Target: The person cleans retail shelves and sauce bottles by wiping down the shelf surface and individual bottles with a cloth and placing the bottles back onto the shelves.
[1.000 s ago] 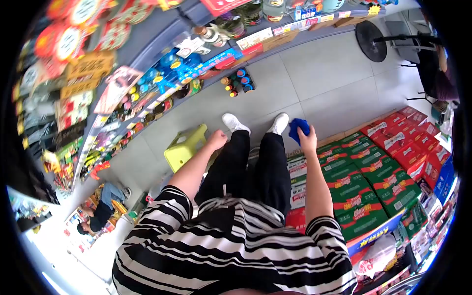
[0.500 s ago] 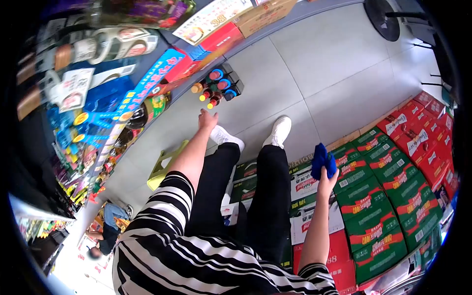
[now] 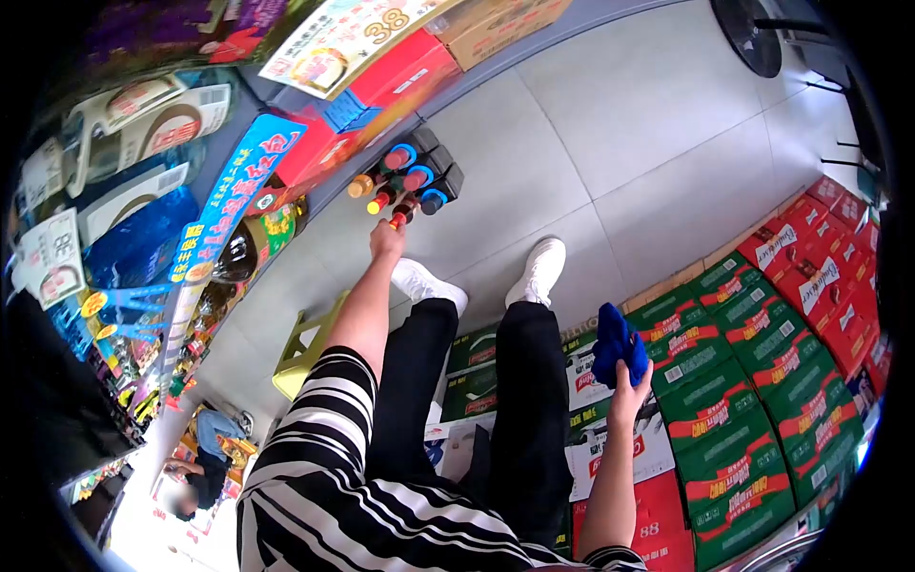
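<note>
Blue cloth (image 3: 618,345) in right grip (image 3: 629,389)

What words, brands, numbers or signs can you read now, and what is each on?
"38": price sign.
"88": red box.
"Budweiser": red cases, slightly soft.
"…ing": white box, start unclear.
Chinese print on the blue strip and green cases: too skewed or blurred to quote surely.
Bottles, small tags: too small or blurred.
</note>
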